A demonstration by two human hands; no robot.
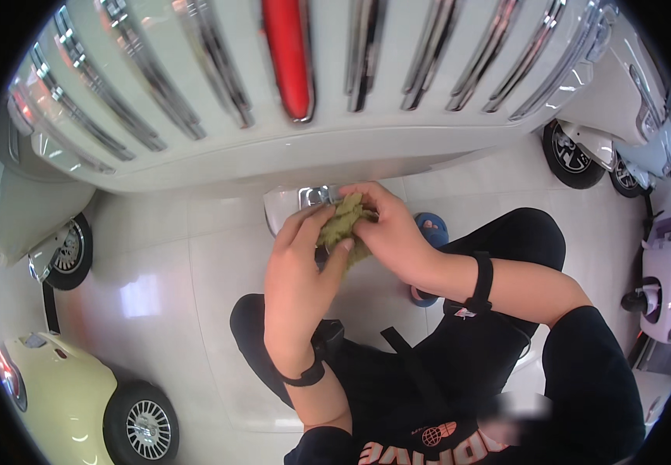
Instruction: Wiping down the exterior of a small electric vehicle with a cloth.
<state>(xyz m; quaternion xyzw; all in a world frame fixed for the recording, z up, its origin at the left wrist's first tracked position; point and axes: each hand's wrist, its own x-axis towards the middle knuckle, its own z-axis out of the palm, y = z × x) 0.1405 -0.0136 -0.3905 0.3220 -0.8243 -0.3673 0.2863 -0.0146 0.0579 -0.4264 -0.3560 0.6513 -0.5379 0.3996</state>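
Note:
A crumpled olive-green cloth (343,221) is bunched between my two hands, close under the front of a pale scooter. My left hand (298,267) has its fingers curled round the cloth's left side, thumb pressed against it. From the right, my right hand (386,232) pinches the same cloth with thumb and fingers. Just beyond the fingers, a chrome-trimmed white part (285,203), likely the front fender, sits low near the floor; my hands hide much of it. Above it spreads the pale body panel (328,147) with chrome strips and a red strip (289,62) in the middle.
Other scooters stand around: a yellow one (56,387) at the lower left, a white one (33,209) at the left, a light one (614,85) at the upper right and a lilac one (669,287) at the right. A blue sandal (432,227) rests on the tiled floor (157,271).

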